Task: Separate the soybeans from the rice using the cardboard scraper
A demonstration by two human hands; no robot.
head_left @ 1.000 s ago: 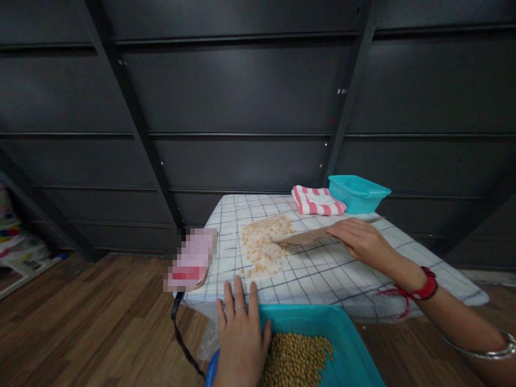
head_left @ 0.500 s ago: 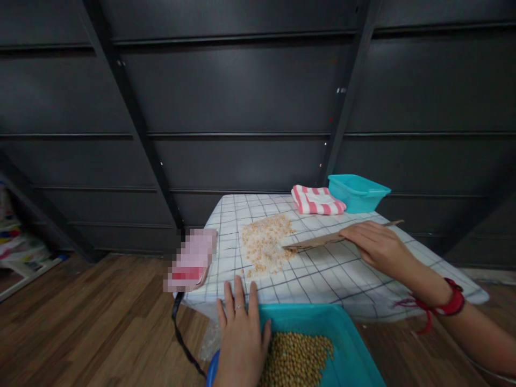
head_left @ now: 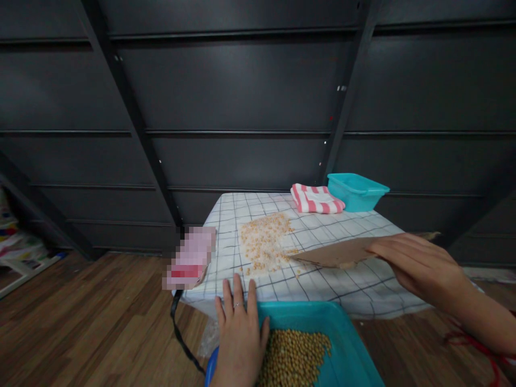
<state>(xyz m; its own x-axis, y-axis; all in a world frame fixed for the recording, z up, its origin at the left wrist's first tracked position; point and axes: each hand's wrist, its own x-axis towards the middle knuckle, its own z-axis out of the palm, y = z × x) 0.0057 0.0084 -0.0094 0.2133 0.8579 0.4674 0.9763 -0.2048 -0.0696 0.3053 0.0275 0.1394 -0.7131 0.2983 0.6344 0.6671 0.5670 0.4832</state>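
Note:
My left hand lies flat, fingers stretched out, on the left rim of a teal tray filled with yellowish beans at the table's near edge. My right hand grips a flat piece of brown cardboard held just above the checked tablecloth. The cardboard's left tip sits at the right edge of a pile of loose beans and pale grains spread on the cloth.
At the table's far side lie a folded red-and-white striped cloth and a small teal tub. A blurred pink object with a black strap hangs off the left edge. Dark panelled wall behind, wooden floor around.
My right hand has drawn the cardboard back to the right and nearer to me, away from the middle of the pile. A few beans trail after it. The left hand has stayed put.

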